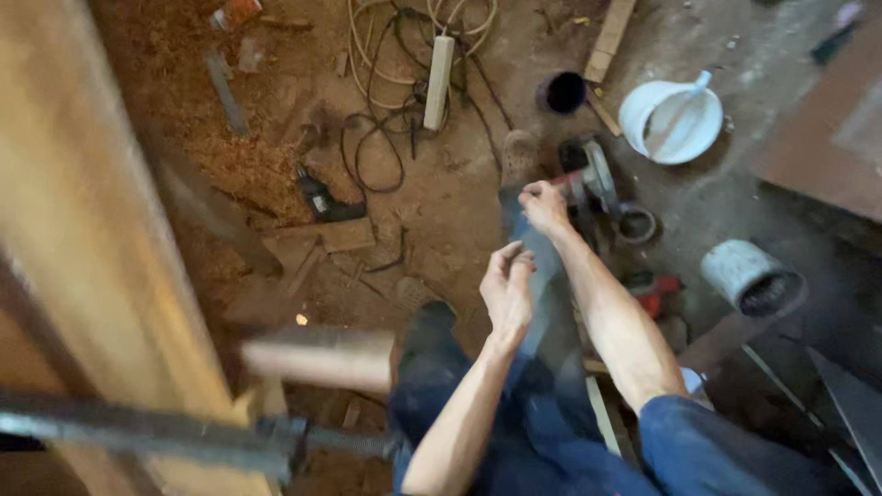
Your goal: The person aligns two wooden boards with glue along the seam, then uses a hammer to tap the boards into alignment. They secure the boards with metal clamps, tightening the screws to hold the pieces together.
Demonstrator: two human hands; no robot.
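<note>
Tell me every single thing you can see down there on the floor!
Power strip: one, cream, top centre among cables.
Cables: several, black and cream, tangled.
Bucket: one, white, upper right.
Circular saw: one, red and grey, by the right hand.
Drill: one, dark, on sawdust.
Sawdust: a heap, orange-brown, upper left.
Pipe: one, dark, open end up.
Cylinder: one, grey, right.
Wooden beam: one, pale, left, blurred.
Clamp bar: one, dark metal, bottom left.
Left hand: empty, fingers curled.
Right hand: empty, near the saw.
</note>
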